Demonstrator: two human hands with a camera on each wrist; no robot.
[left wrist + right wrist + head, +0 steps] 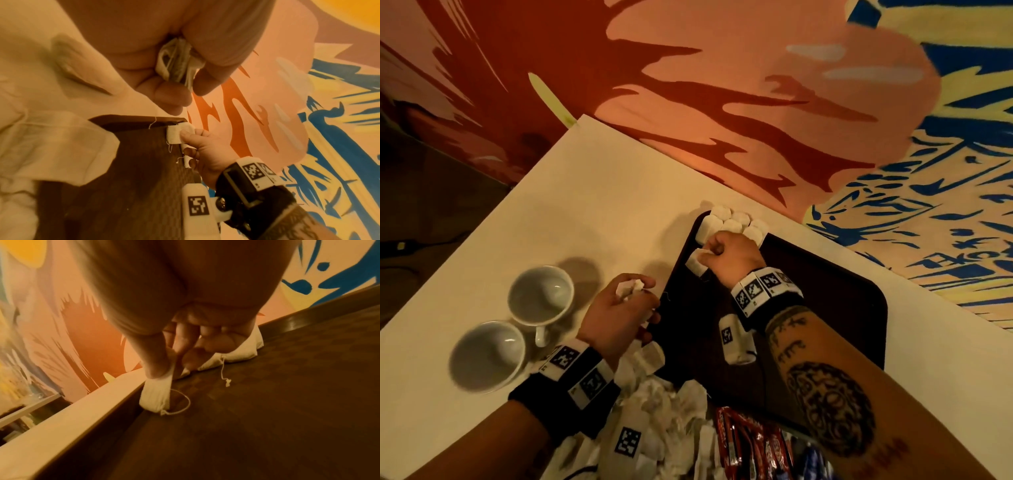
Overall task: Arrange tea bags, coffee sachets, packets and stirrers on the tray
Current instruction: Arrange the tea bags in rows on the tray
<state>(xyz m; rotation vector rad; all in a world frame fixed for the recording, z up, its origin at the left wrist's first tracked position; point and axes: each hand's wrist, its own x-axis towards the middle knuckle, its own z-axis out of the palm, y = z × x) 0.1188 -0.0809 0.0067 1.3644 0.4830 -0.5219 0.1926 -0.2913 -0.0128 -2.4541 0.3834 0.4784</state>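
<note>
We read no brand: the red sachets [750, 442] at the tray's near corner carry print too blurred to make out. Our right hand [729, 255] pinches a tea bag [697, 262] by its top, the bag hanging long axis upright, its bottom touching the tray [825, 291] just inside the left rim, near the row of tea bags [732, 222] in the far corner. Our left hand [619, 308] grips a bunch of tea bags [628, 287] just left of the tray. The tray's right half lies bare.
</note>
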